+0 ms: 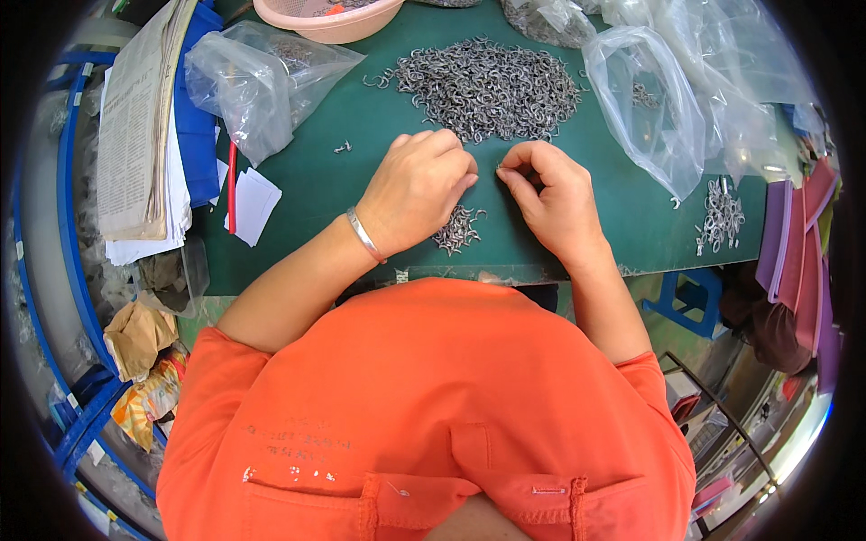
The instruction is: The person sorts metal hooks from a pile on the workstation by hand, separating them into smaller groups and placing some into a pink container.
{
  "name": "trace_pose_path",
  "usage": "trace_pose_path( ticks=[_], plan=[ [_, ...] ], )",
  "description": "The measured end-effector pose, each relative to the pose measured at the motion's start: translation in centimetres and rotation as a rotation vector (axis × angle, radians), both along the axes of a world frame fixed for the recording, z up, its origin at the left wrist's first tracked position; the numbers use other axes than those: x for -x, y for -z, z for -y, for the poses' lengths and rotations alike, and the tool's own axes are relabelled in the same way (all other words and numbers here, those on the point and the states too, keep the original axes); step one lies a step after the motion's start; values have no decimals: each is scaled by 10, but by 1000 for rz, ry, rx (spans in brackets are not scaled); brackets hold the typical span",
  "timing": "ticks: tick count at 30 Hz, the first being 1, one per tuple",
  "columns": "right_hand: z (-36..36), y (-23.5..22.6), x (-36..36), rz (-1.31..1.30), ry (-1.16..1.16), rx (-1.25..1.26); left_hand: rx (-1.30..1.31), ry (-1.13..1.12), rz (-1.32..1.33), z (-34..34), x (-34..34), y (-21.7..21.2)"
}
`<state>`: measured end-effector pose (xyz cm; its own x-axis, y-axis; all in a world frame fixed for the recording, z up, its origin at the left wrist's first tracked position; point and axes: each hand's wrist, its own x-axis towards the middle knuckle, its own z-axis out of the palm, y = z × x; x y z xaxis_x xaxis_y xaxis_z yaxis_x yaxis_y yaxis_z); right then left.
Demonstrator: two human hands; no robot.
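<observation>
My left hand [417, 187] and my right hand [552, 197] rest close together on a green table [343, 126], fingers curled, fingertips nearly meeting. My right hand pinches a small metal hook at its fingertips. What my left hand holds is hidden by its curled fingers. Under my left hand lies a small heap of metal hooks [458, 230]. Just beyond both hands spreads a large pile of the same grey metal hooks [492, 86]. A silver bracelet [364, 235] circles my left wrist.
Clear plastic bags lie at the back left [257, 77] and back right [654, 104]. A pink basin [329, 16] stands at the far edge. Stacked papers [140, 135] lie left, a small hook cluster [720, 216] right, purple sheets [794, 243] at the right edge.
</observation>
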<state>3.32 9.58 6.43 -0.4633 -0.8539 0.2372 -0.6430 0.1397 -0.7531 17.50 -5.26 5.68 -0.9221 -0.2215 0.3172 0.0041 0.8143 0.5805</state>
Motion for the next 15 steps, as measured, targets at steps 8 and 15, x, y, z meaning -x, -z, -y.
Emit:
trace_pose_path(
  ticks=[8, 15],
  plan=[
    [-6, 2, 8, 71, 134, -42, -113, 2, -30, -2, 3, -1],
    [-5, 2, 14, -57, 119, 20, -198, -36, -32, 2, -3, -5]
  ],
)
